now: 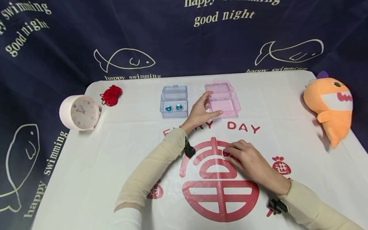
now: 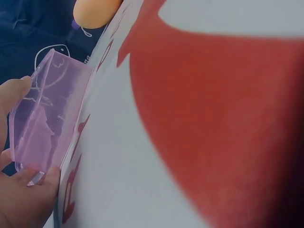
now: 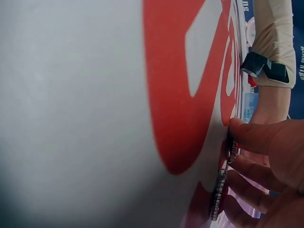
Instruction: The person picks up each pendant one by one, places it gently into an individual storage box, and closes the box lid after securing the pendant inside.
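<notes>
The left hand [image 1: 201, 110] grips the left side of an open pink see-through box [image 1: 234, 103], thumb at its front and fingers towards its hinge. The pink box [image 2: 57, 114] also shows between thumb and fingers in the left wrist view. Over the printed red emblem, the right hand [image 1: 247, 159] pinches a red gem ornament [image 1: 225, 154] with a silver beaded rim. The right wrist view shows one such silver rim [image 3: 232, 149] by the thumb and a second silver-rimmed red ornament [image 3: 218, 195] at the other fingers. An open blue see-through box [image 1: 173, 113] holds two blue gem ornaments [image 1: 179, 107].
A white clock [image 1: 81, 112] and a bundle of red yarn [image 1: 111, 95] are at the table's left. An orange plush toy [image 1: 330, 105] lies at the right edge. A dark blue curtain [image 1: 178, 38] hangs behind the white tablecloth [image 1: 100, 166].
</notes>
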Tool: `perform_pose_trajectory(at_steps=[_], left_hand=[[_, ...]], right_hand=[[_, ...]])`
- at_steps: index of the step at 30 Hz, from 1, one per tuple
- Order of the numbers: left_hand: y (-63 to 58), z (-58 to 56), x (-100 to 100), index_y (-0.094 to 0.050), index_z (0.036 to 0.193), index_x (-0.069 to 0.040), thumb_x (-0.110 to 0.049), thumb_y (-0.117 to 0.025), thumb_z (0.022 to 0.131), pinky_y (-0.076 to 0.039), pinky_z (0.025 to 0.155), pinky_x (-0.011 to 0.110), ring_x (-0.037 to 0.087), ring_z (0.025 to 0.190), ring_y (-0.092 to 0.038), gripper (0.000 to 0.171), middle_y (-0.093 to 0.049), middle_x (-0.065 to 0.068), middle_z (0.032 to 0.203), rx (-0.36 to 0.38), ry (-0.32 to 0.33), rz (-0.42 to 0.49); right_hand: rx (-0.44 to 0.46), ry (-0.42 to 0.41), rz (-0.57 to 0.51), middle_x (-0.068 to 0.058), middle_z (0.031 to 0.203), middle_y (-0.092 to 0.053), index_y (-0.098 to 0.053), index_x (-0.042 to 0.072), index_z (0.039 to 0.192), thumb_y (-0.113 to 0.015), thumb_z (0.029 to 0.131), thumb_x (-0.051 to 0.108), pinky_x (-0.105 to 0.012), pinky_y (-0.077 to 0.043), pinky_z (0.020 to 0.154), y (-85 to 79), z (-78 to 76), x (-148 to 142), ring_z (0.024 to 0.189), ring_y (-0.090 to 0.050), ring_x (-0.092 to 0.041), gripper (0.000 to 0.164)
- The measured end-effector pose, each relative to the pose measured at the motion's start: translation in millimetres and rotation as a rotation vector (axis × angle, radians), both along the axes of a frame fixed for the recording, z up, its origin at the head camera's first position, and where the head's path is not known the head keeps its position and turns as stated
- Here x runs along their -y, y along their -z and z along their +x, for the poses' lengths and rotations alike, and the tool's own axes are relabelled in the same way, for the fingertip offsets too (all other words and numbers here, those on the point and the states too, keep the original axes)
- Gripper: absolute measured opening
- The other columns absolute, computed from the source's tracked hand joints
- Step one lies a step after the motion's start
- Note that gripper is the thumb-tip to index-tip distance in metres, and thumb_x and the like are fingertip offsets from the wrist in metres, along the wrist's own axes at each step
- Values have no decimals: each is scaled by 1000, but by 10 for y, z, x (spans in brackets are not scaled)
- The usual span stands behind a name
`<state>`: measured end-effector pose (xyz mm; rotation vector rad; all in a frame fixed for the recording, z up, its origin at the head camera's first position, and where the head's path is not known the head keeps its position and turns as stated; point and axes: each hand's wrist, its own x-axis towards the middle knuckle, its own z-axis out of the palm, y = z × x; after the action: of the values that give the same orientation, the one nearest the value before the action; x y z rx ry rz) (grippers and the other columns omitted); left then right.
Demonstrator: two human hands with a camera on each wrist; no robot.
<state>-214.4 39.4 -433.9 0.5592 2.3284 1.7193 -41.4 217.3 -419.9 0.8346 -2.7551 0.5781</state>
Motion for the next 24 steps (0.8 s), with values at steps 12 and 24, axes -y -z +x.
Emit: perform_pose_trajectory(at_steps=[12,24], left_hand=[[-12,-3,28,-36,146,-15,-23,-82,78,-44,108,24,23,133,-48,82,-45,14,145,-4,-5,-39],[-28,5,19,-37,144,-13,-20,-82,77,-47,106,28,26,129,-51,82,-48,16,141,-12,-8,-34]], right_hand=[[3,-13,-15,-7,94,-67,-72,7,94,-85,70,11,-37,-57,73,-121,-49,12,87,-61,-20,27],[-101,-32,-131,-12,98,-66,-71,1,98,-49,93,49,-45,-59,76,-538,-188,-88,89,-65,-24,54]])
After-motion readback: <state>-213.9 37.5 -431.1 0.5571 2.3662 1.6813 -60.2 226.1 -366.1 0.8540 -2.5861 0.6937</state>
